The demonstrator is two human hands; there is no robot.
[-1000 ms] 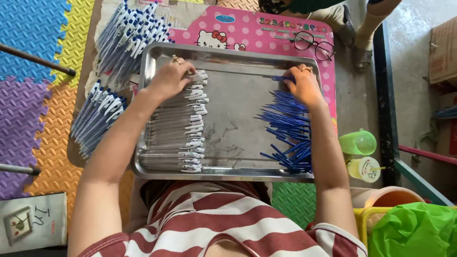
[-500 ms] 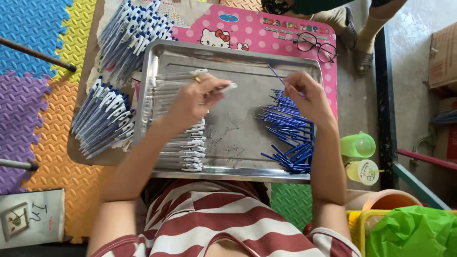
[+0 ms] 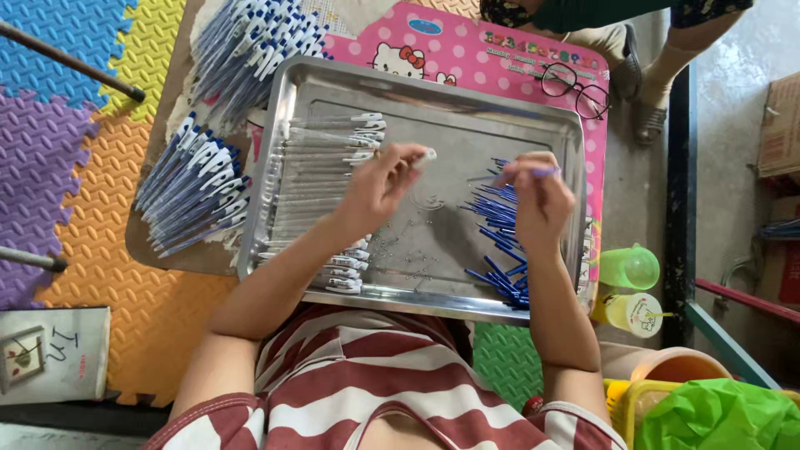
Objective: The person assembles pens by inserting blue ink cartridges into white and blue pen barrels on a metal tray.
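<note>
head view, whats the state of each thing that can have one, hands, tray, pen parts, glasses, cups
left hand: shut on a clear pen barrel, raised above the tray
right hand: shut on a blue refill
steel tray: flat on the table, barrels stacked left, refills heaped right
finished pens: piled left of the tray
glasses: unfolded, lying on the pink mat
green cup: lidded

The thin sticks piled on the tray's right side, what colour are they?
Blue; the refills show clearly in the head view, on the metal tray.
</note>
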